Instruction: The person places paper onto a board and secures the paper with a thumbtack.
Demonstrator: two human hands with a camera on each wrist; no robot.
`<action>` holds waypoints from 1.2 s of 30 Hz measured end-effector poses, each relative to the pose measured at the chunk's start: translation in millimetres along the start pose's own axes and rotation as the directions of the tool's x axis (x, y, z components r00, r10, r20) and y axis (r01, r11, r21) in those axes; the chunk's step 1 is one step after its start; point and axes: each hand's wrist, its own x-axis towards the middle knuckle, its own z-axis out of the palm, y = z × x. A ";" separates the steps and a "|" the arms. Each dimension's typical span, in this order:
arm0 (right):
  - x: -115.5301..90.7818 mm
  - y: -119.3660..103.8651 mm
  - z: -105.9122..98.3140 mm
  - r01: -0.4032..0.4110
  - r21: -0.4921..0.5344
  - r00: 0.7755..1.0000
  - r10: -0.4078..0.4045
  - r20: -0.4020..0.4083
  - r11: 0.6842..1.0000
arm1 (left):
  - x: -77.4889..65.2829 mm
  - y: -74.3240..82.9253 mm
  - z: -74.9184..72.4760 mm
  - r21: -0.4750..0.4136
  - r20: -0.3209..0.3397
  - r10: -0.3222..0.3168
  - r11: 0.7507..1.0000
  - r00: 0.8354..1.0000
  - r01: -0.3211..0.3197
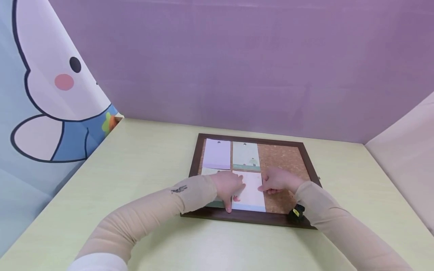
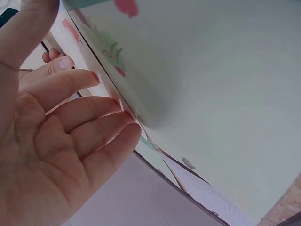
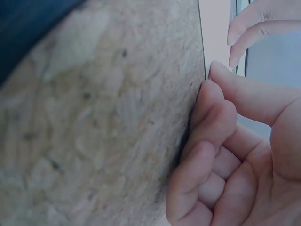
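Observation:
A sheet of pale note paper with a red print [image 1: 251, 194] lies on a framed cork board [image 1: 283, 156], in the lower middle. My right hand [image 1: 276, 180] pinches its right edge between thumb and fingers, the other fingers curled [image 3: 225, 155]. My left hand [image 1: 228, 186] rests with spread fingers at the sheet's left side. In the left wrist view, these fingers [image 2: 94, 122] extend loosely at the seam beside the lower left sheet [image 2: 211, 94]. That sheet carries a silvery tack [image 2: 188, 163] and is partly hidden by my left hand in the head view.
A purple sheet [image 1: 217, 154] and a green-bordered sheet [image 1: 245, 156] lie along the board's upper part, each with a tack at its top. Dark wooden frame [image 1: 244, 217] surrounds the cork. A black object with a yellow mark [image 1: 297, 212] is beside my right wrist. A purple backdrop [image 1: 237, 67] rises behind the table.

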 end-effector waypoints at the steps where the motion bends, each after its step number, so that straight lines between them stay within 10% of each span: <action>1: -0.3 0.4 -0.4 0.005 0.008 1.000 -0.005 0.002 1.000 | -0.1 0.1 0.1 0.002 -0.001 0.000 1.000 1.000 0.000; 36: -12.8 27.3 -19.9 0.052 0.115 0.998 -0.048 -0.035 0.992 | 1.1 0.1 1.8 0.026 0.006 0.007 1.000 1.000 -0.007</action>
